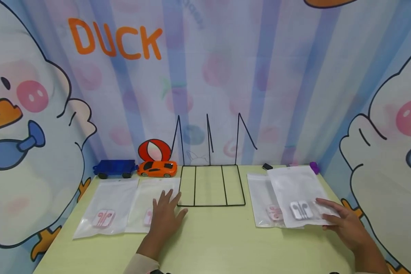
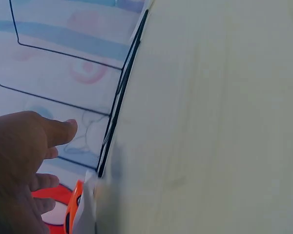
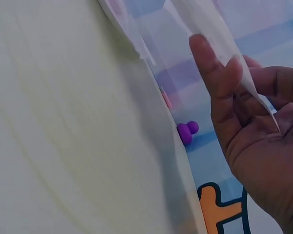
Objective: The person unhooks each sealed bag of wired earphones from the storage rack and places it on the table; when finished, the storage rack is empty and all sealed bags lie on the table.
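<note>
Pale green table [image 1: 219, 243], black wire rack [image 1: 210, 185], clear white bags [image 1: 104, 207] with pink earphones [image 1: 103, 219], orange toy car [image 1: 157, 168], blue truck [image 1: 114, 168], purple knob [image 1: 314, 166], blue-striped backdrop [image 1: 226, 68].

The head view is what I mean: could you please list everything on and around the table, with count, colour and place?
Earphone bags: four, clear-white; two at table left, two overlapping at right.
Earphones: pink in three bags, white in the top right bag.
Wire rack: one, black, table centre, against the backdrop.
Toy car: one, orange, back left.
Toy truck: one, blue, left of the car.
Red and white disc: one, behind the car.
Small black item: one, back right.
Purple item: one, back right corner.
Table: pale green.
Backdrop: duck print, striped.
Left hand: flat on the second left bag.
Right hand: pinching the top right bag's edge.
</note>
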Demonstrator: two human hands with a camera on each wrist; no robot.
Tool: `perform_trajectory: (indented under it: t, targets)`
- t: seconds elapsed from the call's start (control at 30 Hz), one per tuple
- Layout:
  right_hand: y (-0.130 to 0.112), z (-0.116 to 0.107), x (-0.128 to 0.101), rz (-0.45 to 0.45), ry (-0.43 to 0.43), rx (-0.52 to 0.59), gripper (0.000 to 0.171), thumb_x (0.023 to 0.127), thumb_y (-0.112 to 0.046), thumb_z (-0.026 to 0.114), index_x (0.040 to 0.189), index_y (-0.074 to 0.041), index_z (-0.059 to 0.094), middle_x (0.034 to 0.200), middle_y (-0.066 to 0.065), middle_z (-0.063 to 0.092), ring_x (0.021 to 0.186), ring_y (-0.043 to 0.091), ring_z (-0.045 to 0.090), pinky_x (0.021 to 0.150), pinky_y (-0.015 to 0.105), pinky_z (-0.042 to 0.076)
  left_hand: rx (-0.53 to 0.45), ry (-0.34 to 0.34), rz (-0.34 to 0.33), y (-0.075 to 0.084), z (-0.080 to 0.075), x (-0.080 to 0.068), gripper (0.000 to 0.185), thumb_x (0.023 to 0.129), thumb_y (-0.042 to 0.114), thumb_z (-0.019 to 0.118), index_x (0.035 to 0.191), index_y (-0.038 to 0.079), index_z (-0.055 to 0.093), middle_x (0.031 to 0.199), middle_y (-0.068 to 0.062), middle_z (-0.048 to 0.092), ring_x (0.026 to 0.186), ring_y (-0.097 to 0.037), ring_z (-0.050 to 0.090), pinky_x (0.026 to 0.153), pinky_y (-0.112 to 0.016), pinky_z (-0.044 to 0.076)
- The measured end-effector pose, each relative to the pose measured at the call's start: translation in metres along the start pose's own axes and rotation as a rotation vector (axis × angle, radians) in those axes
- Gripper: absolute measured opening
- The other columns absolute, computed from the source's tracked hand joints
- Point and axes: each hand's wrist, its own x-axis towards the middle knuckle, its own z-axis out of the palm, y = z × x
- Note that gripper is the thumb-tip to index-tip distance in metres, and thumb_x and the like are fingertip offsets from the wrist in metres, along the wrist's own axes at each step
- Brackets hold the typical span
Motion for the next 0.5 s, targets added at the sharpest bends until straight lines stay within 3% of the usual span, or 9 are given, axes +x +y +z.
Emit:
perform_trajectory:
  t: [0.13,0.33,0.43,0.5]
  targets:
    - [0.002,-0.006,-0.006,0.052,0.110,-0.030,0.052,0.104,0.005,0.066,0.144,-0.027,0.074,0.126,-0.031,0.059,0.088,0.008,0.071,0.071,0.028,0.065,0.084,-0.029,-0.048,-0.015,-0.014,-0.006,0.069,0.100,0.038,0.078,0.160,0.012,0.056,0.170,-0.025,0.046,0.161,-0.056,0.032,0.126,-0.084,0.019]
    - [0.001,-0.011,-0.010,0.182,0.200,-0.042,0.058,0.103,0.001,0.069,0.140,-0.043,0.072,0.168,-0.011,0.029,0.090,0.004,0.067,0.075,0.025,0.064,0.188,-0.073,-0.107,-0.036,-0.031,-0.012,0.076,0.099,0.046,0.076,0.163,0.012,0.052,0.173,-0.028,0.039,0.161,-0.060,0.027,0.124,-0.087,0.016]
    - [0.003,-0.012,-0.007,0.230,0.215,-0.048,0.064,0.104,0.002,0.065,0.139,-0.052,0.069,0.177,-0.008,0.014,0.091,0.004,0.066,0.076,0.025,0.063,0.210,-0.084,-0.136,-0.046,-0.037,-0.017,0.078,0.099,0.050,0.075,0.163,0.011,0.051,0.173,-0.029,0.037,0.161,-0.062,0.026,0.123,-0.089,0.016]
    - [0.004,-0.014,-0.005,0.274,0.240,-0.072,0.070,0.104,0.002,0.063,0.147,-0.053,0.062,0.181,-0.005,0.005,0.091,0.004,0.065,0.076,0.025,0.063,0.218,-0.083,-0.151,-0.052,-0.040,-0.020,0.079,0.099,0.051,0.074,0.163,0.010,0.051,0.173,-0.030,0.037,0.160,-0.063,0.026,0.123,-0.089,0.016]
